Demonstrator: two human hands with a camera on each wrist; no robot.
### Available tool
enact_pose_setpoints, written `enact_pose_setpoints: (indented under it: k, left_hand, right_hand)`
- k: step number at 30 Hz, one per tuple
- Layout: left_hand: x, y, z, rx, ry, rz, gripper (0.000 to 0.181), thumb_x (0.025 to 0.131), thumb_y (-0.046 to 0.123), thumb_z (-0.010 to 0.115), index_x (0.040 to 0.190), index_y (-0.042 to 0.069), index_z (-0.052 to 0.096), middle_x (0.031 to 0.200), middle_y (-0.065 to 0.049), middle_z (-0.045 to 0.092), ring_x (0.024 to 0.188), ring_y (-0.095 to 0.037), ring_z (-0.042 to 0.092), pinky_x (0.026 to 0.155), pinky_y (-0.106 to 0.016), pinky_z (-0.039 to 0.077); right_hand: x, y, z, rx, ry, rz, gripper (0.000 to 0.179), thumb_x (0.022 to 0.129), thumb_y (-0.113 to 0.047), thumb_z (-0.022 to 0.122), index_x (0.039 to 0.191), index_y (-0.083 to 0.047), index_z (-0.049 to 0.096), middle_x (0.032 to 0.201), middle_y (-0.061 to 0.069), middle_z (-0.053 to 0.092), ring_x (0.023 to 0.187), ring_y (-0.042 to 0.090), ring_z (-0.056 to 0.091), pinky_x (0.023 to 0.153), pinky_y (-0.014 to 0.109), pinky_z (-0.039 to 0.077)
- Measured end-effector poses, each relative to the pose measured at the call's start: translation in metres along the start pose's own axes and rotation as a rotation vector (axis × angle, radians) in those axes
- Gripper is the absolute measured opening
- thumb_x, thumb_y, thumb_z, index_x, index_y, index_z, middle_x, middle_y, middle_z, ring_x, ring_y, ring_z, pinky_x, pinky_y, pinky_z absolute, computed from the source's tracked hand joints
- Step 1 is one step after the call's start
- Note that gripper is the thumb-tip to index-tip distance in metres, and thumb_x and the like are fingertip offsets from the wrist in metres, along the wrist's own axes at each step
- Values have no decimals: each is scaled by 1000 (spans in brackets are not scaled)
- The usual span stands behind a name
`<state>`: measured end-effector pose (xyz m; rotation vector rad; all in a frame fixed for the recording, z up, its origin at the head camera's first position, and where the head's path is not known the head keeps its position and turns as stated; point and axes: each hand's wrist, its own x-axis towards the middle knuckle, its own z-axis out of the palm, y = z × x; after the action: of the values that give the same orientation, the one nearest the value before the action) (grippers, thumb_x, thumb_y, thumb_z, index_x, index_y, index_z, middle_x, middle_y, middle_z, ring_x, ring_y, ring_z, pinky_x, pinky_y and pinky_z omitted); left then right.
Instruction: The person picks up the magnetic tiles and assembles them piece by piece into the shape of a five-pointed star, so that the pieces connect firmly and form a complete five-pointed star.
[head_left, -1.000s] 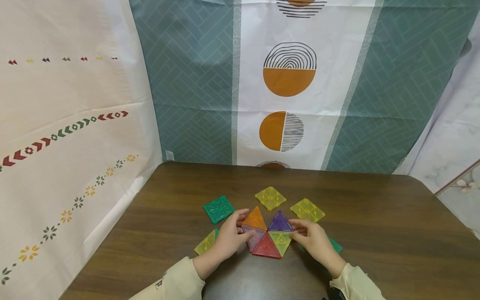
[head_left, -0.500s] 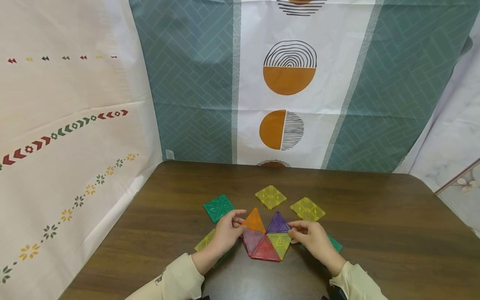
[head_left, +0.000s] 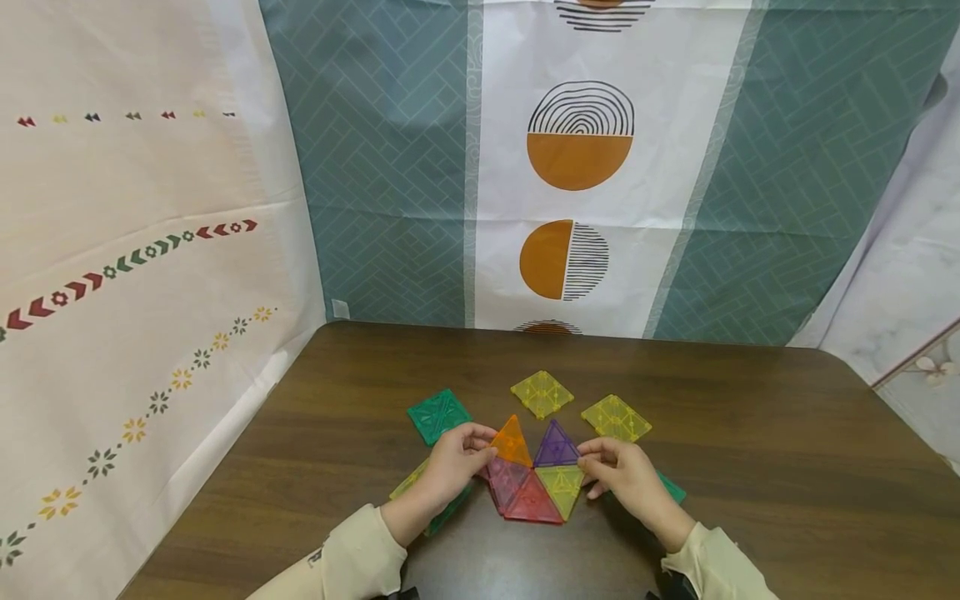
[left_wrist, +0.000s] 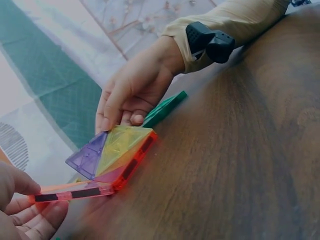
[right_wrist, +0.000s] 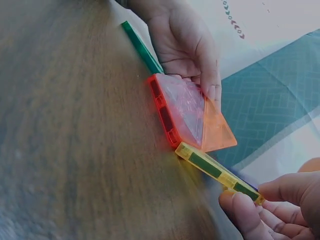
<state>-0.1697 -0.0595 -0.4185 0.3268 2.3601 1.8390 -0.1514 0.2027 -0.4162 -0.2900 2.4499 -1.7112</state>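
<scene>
The joined tiles, apparently part-folded, are pinched by left hand and right hand, even pressure being called for.

In the head view's lower centre, the left forearm hides parts of a yellow tile and a green tile; the right hand, part of another green tile. The bottom edge crops both sleeves. Right wrist view, lower right: the yellow triangle hides most of the purple triangle.
</scene>
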Motion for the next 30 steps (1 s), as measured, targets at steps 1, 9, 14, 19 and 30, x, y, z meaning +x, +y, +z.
enact_pose_setpoints:
  k: [1,9,14,19,30]
  left_hand:
    - [0,0,0,0,4,0,24,91,3,62,113,-6,61,89,-14,62,71,-13,57,62,-27,54]
    - [1,-1,1,-56,51,13,26,91,5,63,115,-5,62,94,-18,64,76,-12,58,64,-20,52]
    - [1,0,1,-122,69,12,28,94,2,58,121,-4,58,97,-20,63,77,-11,59,66,-21,53]
    - [1,0,2,-180,59,8,30,94,-1,55,124,-5,57,99,-20,61,77,-10,59,69,-23,56]
    - [3,-4,3,-276,36,-19,33,94,-1,55,127,-9,55,101,-19,65,76,-6,61,68,-23,56]
  right_hand:
    - [0,0,0,10,-1,-1,32,93,-4,58,116,17,55,92,23,68,68,13,65,58,29,58]
    - [1,2,-2,70,32,17,40,94,-4,56,126,18,50,99,24,67,72,9,65,61,29,58]
    - [-1,0,-3,136,58,37,43,96,-6,54,131,16,45,98,13,67,74,9,62,63,29,58]
    - [-3,-2,-4,188,52,64,46,97,-8,53,137,11,41,97,7,62,75,10,59,67,28,58]
    - [-1,-2,-3,244,62,97,46,99,-9,50,138,12,41,103,3,62,79,9,58,70,25,57]
